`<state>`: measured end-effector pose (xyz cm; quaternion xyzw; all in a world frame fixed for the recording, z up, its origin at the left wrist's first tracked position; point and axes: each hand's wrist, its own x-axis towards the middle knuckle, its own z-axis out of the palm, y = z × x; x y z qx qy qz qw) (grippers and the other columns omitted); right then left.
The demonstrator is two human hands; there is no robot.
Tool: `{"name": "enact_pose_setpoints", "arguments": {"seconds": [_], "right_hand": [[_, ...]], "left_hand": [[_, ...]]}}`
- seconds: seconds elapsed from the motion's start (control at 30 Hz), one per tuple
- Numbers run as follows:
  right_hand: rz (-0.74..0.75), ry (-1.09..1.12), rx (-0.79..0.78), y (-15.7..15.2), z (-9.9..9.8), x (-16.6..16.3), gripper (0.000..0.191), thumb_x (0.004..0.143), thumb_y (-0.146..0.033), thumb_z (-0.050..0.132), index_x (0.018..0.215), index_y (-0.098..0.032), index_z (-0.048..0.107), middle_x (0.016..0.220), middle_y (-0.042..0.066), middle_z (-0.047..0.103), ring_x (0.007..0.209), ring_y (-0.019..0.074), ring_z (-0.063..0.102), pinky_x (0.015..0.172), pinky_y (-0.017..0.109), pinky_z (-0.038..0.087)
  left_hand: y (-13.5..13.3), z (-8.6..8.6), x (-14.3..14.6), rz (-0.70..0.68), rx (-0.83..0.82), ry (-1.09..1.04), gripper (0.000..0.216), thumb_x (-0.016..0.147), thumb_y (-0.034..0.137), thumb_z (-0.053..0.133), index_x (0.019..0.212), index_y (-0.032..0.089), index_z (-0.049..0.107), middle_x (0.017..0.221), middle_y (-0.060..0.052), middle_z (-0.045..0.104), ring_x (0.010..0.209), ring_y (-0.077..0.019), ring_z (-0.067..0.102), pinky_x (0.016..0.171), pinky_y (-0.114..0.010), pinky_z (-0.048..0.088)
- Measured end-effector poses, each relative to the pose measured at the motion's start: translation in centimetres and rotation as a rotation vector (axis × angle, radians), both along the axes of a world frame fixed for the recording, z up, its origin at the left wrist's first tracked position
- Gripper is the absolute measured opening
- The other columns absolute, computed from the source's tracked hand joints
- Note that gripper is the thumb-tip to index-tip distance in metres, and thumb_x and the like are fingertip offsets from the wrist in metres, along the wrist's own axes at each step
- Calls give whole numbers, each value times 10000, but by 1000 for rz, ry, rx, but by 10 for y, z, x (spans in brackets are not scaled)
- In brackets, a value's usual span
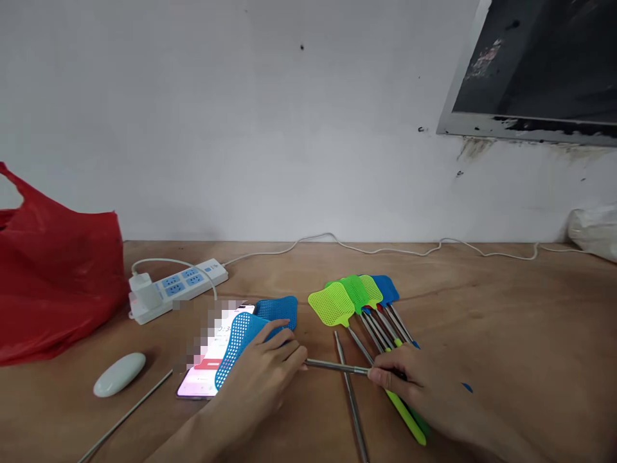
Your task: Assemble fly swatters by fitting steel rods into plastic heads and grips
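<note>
My left hand [263, 376] is closed around the neck of a blue fly swatter head [255, 328], which lies partly over a lit phone [212, 360]. My right hand [419, 382] pinches a thin metal rod [335, 366] that runs across to the left hand. Just beyond the right hand lies a fanned row of assembled fly swatters [354, 296] in yellow-green, green and blue, their metal handles passing under my right fingers. Another loose metal rod [351, 399] lies between my hands, pointing toward me.
A red plastic bag [53, 283] fills the left side. A white power strip [176, 286] with a plugged charger sits behind the phone, its cable [385, 249] running along the wall. A white oval object [119, 374] and a long rod [125, 415] lie at left. A white bag [595, 231] sits far right.
</note>
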<state>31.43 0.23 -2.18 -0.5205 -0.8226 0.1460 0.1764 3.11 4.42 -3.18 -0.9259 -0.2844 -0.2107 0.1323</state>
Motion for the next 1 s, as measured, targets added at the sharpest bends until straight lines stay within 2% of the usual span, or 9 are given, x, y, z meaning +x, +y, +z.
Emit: {"name": "enact_pose_setpoints", "arguments": {"seconds": [0.1,0.2,0.33,0.43,0.5,0.63,0.77,0.9,1.0], "right_hand": [[52,101,-37,-2,3,-1,456,1022,-371,437,659,-223,670,618,-20,662,564,146,625,503,231,384],[72,97,19,-2,2,0,480,1026,-405,431,630,-214,623,545,-30,611,508,141,590,469,248,338],[62,25,309,-4,-7,4,349,1033,-351,445,780,-231,653,671,-6,669,576,162,621,516,284,369],[90,-50,520,-5,-11,6,276,1042,-311,421,944,-235,667,796,30,701,633,182,647,521,300,401],[85,-76,560,-5,-8,5,258,1042,-295,409,983,-231,652,839,44,707,674,190,663,538,302,428],[136,-125,495,-8,1,-10,191,1016,-269,436,1073,-210,609,909,59,716,728,209,680,575,316,448],[240,-185,394,-10,6,-28,244,996,-179,419,818,-214,581,708,12,661,548,180,608,477,319,327],[203,-4,164,-11,12,-33,306,1011,-225,437,715,-225,515,628,-30,631,505,136,565,461,285,304],[186,102,115,-14,18,-28,335,1023,-277,445,702,-232,529,588,-41,617,519,134,582,483,253,350]], "left_hand": [[-2,5,2,-37,79,-12,253,917,16,448,812,203,584,778,-20,663,879,-226,619,1043,-433,409],[-3,11,3,-38,108,-15,248,920,22,447,832,200,595,800,-28,668,886,-225,617,1057,-434,402],[-2,15,0,-17,-43,12,188,829,26,561,791,210,567,712,4,643,825,-237,611,990,-449,434],[-2,15,0,-16,-157,26,174,873,57,585,799,212,560,711,17,645,793,-223,608,975,-444,424],[-4,15,2,-17,-161,14,176,926,85,567,800,208,563,718,14,651,783,-217,604,964,-439,415],[-9,13,11,-35,-105,-6,185,907,72,580,781,206,565,700,9,645,792,-224,591,934,-423,395],[-12,12,16,-72,-72,26,196,804,22,607,778,207,548,731,9,637,828,-222,572,937,-408,365],[-13,17,14,-109,-60,18,194,839,35,555,785,221,531,724,13,621,806,-211,538,932,-397,356],[-15,24,12,-125,-37,23,216,800,9,519,802,224,533,727,11,618,798,-214,522,947,-401,347]]}}
